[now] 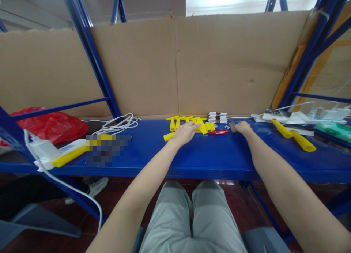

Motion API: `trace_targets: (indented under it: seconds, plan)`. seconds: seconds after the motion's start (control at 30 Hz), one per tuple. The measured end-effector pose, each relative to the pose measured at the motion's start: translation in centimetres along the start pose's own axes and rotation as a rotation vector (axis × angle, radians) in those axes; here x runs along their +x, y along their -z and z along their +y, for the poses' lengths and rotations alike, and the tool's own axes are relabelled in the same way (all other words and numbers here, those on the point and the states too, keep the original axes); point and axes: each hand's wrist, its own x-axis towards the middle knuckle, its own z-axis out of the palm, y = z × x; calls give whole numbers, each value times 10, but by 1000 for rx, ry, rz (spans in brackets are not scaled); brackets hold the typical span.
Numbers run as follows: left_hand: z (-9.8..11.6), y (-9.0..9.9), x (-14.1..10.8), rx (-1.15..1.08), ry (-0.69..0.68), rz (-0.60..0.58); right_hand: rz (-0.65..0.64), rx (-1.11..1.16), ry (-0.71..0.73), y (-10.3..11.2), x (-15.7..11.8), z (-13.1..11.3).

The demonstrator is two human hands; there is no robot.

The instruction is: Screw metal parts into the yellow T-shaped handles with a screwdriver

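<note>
Largest, at the back: cardboard (137, 70) standing upright against the blue rack (94, 63), probably as a screen to stop small parts from falling off behind. In front of that, a flat blue tabletop (142, 150), with bulkier items out toward the ends, perhaps to leave working room between the forearms. Off to the left, a crumpled red bag (60, 125) and a loosely looped white cable (120, 127); off to the right, two yellow tubes (303, 141) lying aslant, near each other. Toward the middle, the left hand (186, 134), palm down and reaching over the yellow T-shaped pieces (172, 124), perhaps to steady or sort through them; impossible to tell whether pinching any. Farther right, the right hand (244, 128), with fingers drawn together at the edge of a small greyish piece (232, 127), apparently pinching it just above or against the tabletop; too small to identify. Beside the left wrist, a short yellow tube (168, 136). Between the hands, near the cardboard, a neat white stack (218, 117), likely squared up to save space; in front of it, red tools (218, 132) laid crosswise, within easy reach of either side. Smallest of all, little yellow parts (210, 126) and tiny pale bits (227, 127), seemingly grouped by kind for easy picking.
</note>
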Motion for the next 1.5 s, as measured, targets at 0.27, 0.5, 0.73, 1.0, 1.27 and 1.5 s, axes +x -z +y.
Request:
trace_targets:
  seconds: [0.27, 0.5, 0.73, 1.0, 1.27, 1.5]
  plan:
    - [-1, -2, 0, -16, -16, 12, -109, -94, -101, 12, -19, -18]
    - [-1, -2, 0, -11, -20, 5, 36, -196, -21, 15, -32, -19]
    - [1, 1, 0, -24, -44, -8, 259, -153, 269, 17, -40, -34]
    - [1, 0, 1, -67, -76, 10, 207, -137, 823, 7, -65, -65]
    - [2, 2, 1, -93, -134, -7, 220, -203, 1121, -6, -83, -85]
    - [3, 0, 2, -122, -141, -23, 230, -228, 1160, -1, -81, -86]
